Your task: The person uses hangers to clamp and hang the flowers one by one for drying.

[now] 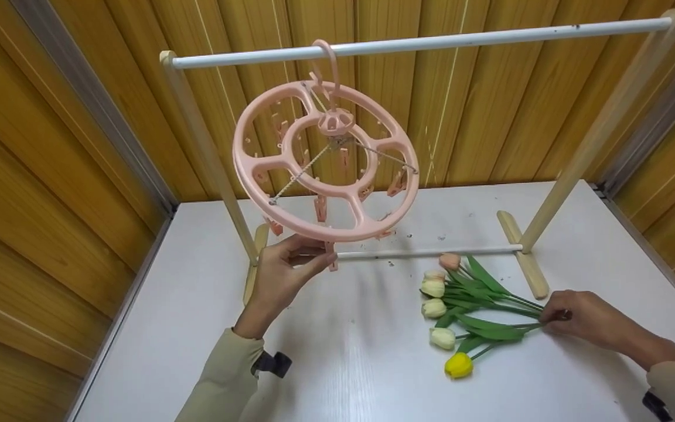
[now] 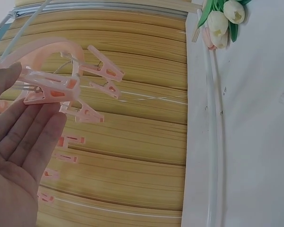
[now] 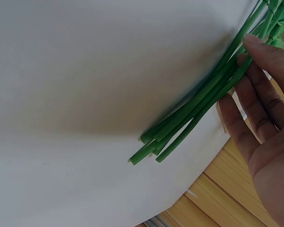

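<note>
A pink round clip hanger (image 1: pixel 326 231) hangs by its hook from a white rail. My left hand (image 1: pixel 282 275) pinches one of its pink clothespins (image 1: pixel 331 258) at the ring's near edge. In the left wrist view, the thumb lies on one side of that clothespin (image 2: pixel 52 90) and the fingers stretch beneath it. On the right, my right hand (image 1: pixel 583 319) holds green stems of artificial tulips (image 1: pixel 484 302) between thumb and fingers. Their cut ends (image 3: pixel 151 146) extend past the hand in the right wrist view. The tulip heads are white, pale pink and yellow, pointing left.
The rack's white top rail (image 1: pixel 460 41) spans wooden posts (image 1: pixel 595 140) standing on wooden feet (image 1: pixel 522 258). A lower white rail (image 1: pixel 408 254) runs close above the white table (image 1: pixel 337 363). Yellow wood-patterned panels (image 1: pixel 490 117) enclose the back and sides.
</note>
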Action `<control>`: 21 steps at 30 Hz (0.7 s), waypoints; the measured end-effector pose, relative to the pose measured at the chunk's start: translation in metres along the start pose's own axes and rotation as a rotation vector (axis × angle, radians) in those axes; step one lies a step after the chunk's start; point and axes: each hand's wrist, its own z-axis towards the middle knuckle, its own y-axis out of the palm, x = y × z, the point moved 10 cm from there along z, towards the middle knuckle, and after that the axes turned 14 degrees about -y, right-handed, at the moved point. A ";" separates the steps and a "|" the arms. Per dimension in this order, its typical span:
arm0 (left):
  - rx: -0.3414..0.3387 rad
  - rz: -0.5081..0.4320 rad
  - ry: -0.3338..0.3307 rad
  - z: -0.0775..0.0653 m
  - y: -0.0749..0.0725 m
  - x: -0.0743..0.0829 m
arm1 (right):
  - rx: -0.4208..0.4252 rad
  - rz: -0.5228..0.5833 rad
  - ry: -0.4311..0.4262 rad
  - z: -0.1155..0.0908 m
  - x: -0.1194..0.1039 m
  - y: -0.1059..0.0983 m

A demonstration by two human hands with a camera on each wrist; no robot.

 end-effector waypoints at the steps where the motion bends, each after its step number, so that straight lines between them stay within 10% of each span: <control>1: 0.002 -0.005 0.001 0.000 0.000 0.000 | -0.001 0.002 0.007 0.000 0.001 0.000; 21: -0.017 -0.047 -0.026 0.001 -0.001 -0.004 | 0.141 0.075 -0.199 0.010 -0.029 -0.027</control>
